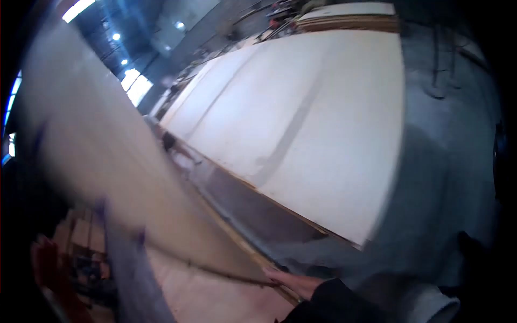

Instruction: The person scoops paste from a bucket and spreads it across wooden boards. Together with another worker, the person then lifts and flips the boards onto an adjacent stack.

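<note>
A large thin plywood sheet (pixel 118 156) stands tilted across the left of the view, blurred by motion. My right hand (pixel 291 281) reaches in from a dark sleeve and grips the sheet's lower corner, fingers closed at the edge. At the dim lower left edge is my left hand (pixel 51 269), reddish and blurred, its fingers pointing up and seemingly apart. I see nothing in it, and it appears clear of the sheet. Beyond the tilted sheet lies a wide pale stack of sheets (pixel 344 118), with dark streaks across its top.
Below the tilted sheet is another pale board surface (pixel 215 296). Further stacked sheets (pixel 350 21) stand at the back. Grey floor (pixel 441 151) runs along the right, with a thin metal frame (pixel 436 64) on it. Several stacked wooden pieces (pixel 81 237) are at lower left.
</note>
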Demonstrator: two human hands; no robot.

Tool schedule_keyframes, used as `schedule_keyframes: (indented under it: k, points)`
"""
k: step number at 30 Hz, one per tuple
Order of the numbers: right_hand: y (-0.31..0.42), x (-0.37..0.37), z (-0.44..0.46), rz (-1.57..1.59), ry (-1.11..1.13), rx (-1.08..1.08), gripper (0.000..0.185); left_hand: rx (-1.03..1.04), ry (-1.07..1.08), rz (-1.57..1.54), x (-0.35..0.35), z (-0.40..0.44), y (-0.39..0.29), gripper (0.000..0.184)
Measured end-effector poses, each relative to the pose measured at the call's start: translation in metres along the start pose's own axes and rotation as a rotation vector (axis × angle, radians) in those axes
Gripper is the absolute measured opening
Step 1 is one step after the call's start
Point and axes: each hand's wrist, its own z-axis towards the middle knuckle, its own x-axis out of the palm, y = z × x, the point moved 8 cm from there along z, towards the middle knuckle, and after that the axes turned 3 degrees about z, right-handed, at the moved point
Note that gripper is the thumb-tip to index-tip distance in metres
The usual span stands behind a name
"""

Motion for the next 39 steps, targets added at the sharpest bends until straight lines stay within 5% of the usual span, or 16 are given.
schedule_keyframes:
  k: [5, 11, 14, 17, 19, 21, 25, 27, 29, 32, 37, 39]
  points:
    - [0.061, -0.008, -0.061, 0.260, 0.002, 0.022, 0.046, -0.026, 0.169, -0.049, -0.010, 0.051, 0.095, 0.059]
    - [0.150, 0.008, -0.170, 0.435, 0.405, 0.142, 0.050, 0.003, 0.325, -0.081, 0.075, 0.040, 0.159, 0.063]
    - [0.105, 0.030, -0.281, 0.184, 0.584, 0.331, 0.053, 0.063, 0.394, -0.101, 0.147, -0.004, 0.189, 0.065]
    - [-0.006, 0.031, -0.300, 0.134, 0.604, 0.488, 0.062, 0.158, 0.465, -0.128, 0.207, -0.019, 0.219, 0.067]
    - [-0.016, 0.000, -0.342, 0.100, 0.303, 0.524, 0.066, 0.277, 0.509, -0.155, 0.247, -0.032, 0.239, 0.068]
    - [-0.016, -0.044, -0.351, 0.253, 0.260, 0.453, 0.063, 0.418, 0.560, -0.189, 0.302, -0.047, 0.265, 0.069]
    - [-0.029, -0.123, -0.392, 0.191, 0.052, 0.455, 0.062, -0.204, 0.597, -0.463, 0.479, -0.090, 0.355, 0.049]
    - [-0.036, -0.179, -0.407, 0.305, -0.106, 0.286, 0.055, -0.387, 0.552, -0.617, 0.538, -0.105, 0.395, 0.042]
    - [-0.025, -0.218, -0.443, 0.267, -0.200, 0.316, 0.050, -0.509, 0.173, -0.429, 0.548, -0.127, 0.359, 0.037]
    - [-0.020, -0.261, -0.459, 0.300, -0.328, 0.316, 0.043, -0.234, 0.117, -0.288, 0.563, -0.126, 0.352, 0.030]
    - [-0.017, -0.277, -0.453, 0.356, -0.379, 0.275, 0.037, -0.050, 0.065, -0.105, 0.627, -0.139, 0.351, 0.062]
    - [-0.007, -0.260, -0.449, 0.234, -0.440, 0.212, 0.053, -0.039, 0.080, -0.017, 0.626, -0.137, 0.347, 0.066]
